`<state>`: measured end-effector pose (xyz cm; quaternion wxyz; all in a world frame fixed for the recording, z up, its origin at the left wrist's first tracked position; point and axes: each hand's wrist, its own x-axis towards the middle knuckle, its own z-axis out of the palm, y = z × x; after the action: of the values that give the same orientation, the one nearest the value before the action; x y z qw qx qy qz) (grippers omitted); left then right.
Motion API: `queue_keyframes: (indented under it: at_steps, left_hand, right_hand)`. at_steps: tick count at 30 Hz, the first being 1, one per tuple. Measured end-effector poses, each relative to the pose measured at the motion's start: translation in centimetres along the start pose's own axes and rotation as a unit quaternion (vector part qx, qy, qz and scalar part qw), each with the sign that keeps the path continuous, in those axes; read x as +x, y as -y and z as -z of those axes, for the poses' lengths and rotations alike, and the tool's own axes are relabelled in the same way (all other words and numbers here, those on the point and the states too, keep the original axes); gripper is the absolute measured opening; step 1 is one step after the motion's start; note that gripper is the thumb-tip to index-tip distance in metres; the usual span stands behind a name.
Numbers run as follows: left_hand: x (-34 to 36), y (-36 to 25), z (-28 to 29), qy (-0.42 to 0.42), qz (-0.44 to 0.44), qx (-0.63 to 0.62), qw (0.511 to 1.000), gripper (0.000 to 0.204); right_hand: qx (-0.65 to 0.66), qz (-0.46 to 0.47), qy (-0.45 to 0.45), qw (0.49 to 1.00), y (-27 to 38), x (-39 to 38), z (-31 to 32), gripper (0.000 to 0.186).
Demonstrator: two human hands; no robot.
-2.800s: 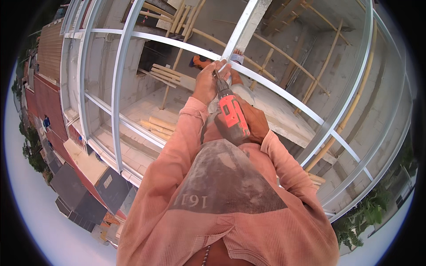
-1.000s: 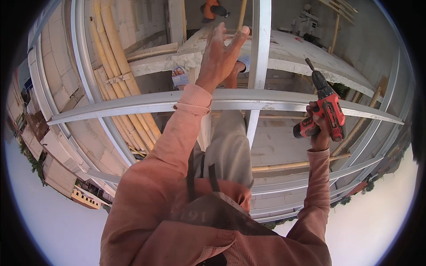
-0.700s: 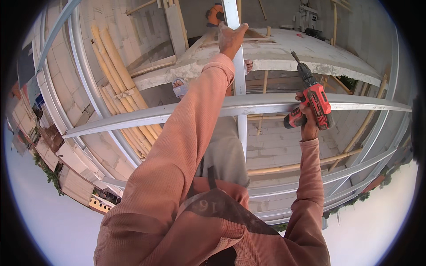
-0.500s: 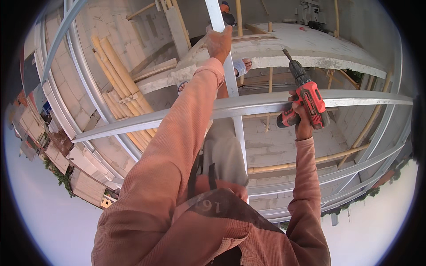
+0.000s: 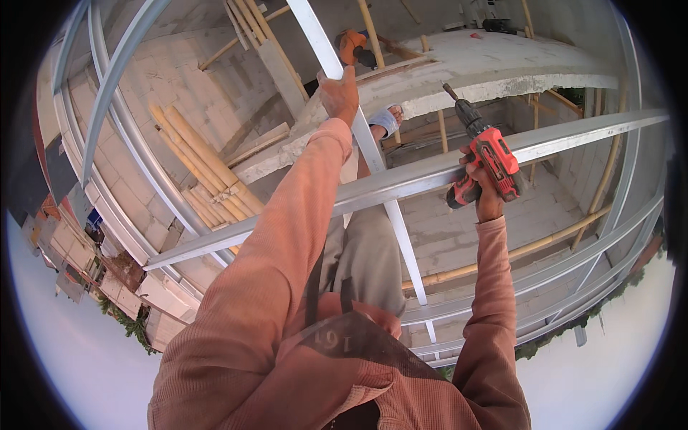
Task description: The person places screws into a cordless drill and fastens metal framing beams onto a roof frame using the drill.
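My left hand [image 5: 340,97] is closed round a long silver metal batten [image 5: 312,32] that runs away from me and crosses a horizontal metal beam [image 5: 358,197]. My right hand [image 5: 481,192] is closed on the grip of a red and black cordless drill [image 5: 497,161], held over that beam with its bit pointing forward. An orange and black tool [image 5: 352,46] lies beyond my left hand. A sandalled foot [image 5: 387,122] shows below, beside the batten and near the concrete ledge.
Curved metal framing [image 5: 118,72] spans left and right over an unfinished structure with a pale block wall [image 5: 201,72]. Bundled bamboo poles [image 5: 190,154] lie at left. A concrete slab [image 5: 516,57] crosses the back. Roofs and trees [image 5: 129,322] show far below at left.
My left hand went from spread in the air to gripping the batten, now angled further left. My right hand moved the drill away from my left hand to the right, then slightly back leftward.
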<state>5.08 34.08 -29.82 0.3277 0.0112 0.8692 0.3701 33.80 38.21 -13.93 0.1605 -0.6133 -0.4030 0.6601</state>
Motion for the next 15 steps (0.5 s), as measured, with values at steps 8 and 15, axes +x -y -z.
queue_keyframes:
  at_steps: [8,15]
  left_hand:
    - [0.25,0.05,0.05,-0.025,-0.004,0.030,0.999,0.055]
    - [-0.30,-0.52,0.53,-0.009,0.002,0.033,0.999,0.055]
  right_hand:
    - [0.009,0.008,0.003,1.000,0.04,0.33,-0.18,0.045]
    - [-0.007,0.005,-0.016,1.000,-0.16,-0.04,-0.52,0.039]
